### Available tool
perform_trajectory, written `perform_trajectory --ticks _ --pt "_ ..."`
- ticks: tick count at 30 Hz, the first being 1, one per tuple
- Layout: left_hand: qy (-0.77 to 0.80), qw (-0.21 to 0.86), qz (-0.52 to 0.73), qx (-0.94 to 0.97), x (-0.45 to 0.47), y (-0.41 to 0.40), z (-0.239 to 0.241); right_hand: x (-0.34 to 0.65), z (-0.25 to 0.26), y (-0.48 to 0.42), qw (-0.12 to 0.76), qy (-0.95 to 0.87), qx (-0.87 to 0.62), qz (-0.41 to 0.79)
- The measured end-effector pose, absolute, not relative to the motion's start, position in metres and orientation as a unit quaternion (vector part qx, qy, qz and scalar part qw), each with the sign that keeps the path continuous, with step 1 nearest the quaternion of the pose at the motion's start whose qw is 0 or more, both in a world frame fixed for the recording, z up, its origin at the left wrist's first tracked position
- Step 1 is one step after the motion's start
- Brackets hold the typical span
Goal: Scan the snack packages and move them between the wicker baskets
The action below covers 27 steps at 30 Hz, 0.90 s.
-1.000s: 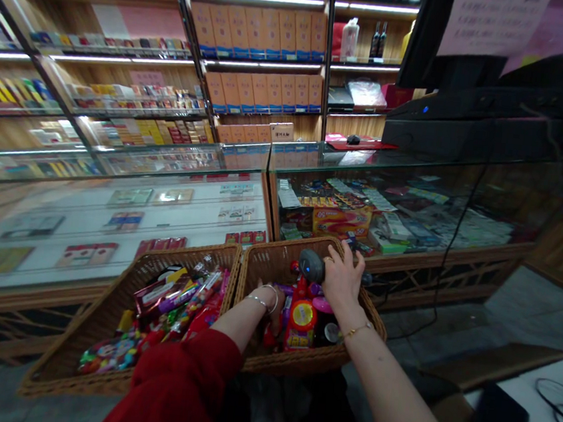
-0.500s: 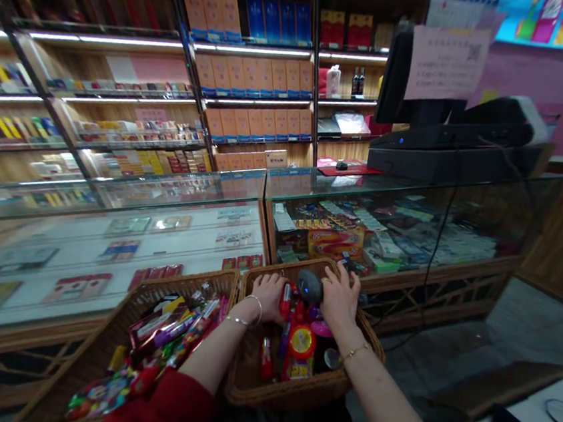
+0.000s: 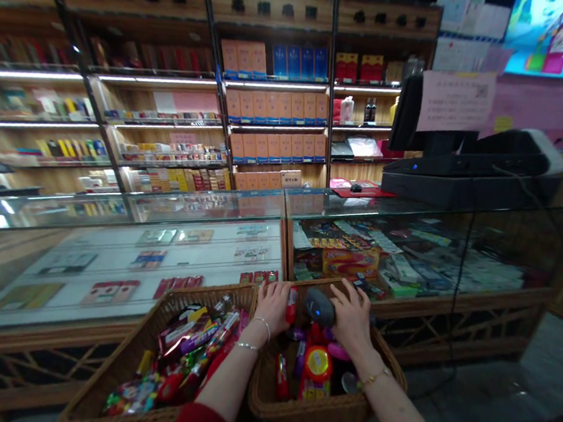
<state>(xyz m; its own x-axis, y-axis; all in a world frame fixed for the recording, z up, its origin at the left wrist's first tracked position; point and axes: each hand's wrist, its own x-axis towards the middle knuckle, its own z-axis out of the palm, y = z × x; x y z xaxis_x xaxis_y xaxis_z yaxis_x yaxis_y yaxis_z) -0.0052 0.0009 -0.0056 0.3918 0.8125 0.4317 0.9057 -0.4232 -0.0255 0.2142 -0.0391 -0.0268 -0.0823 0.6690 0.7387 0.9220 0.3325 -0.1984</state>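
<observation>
My left hand (image 3: 274,306) is over the back left of the right wicker basket (image 3: 307,418), its fingers closed around a small red tube-like packet (image 3: 292,305). The packet stands upright beside my fingers, and its lower end is partly hidden. My right hand (image 3: 353,318) is at the back right of the same basket, with a dark grey barcode scanner (image 3: 319,307) showing a blue light. The scanner's handle is hidden by my hand. Below lie a red toy-like item with a round yellow top (image 3: 318,362), a red stick packet (image 3: 281,375) and purple pieces.
A second wicker basket (image 3: 87,378) full of colourful sweets stands to the left. Behind both is a glass display counter (image 3: 332,209) carrying a monitor (image 3: 406,113). Shelves of boxes (image 3: 272,106) line the wall. A black cable (image 3: 462,270) hangs down the counter's front.
The camera view has tilted up and shifted left. My left hand, with the red packet, has moved slightly up and left relative to the basket. My right hand stays by the scanner.
</observation>
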Motion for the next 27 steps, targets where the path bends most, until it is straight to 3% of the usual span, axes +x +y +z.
perform_trajectory --ticks 27 --pt "-0.504 0.147 -0.175 -0.833 -0.014 0.001 -0.006 0.208 -0.027 -0.042 0.364 -0.745 -0.538 -0.149"
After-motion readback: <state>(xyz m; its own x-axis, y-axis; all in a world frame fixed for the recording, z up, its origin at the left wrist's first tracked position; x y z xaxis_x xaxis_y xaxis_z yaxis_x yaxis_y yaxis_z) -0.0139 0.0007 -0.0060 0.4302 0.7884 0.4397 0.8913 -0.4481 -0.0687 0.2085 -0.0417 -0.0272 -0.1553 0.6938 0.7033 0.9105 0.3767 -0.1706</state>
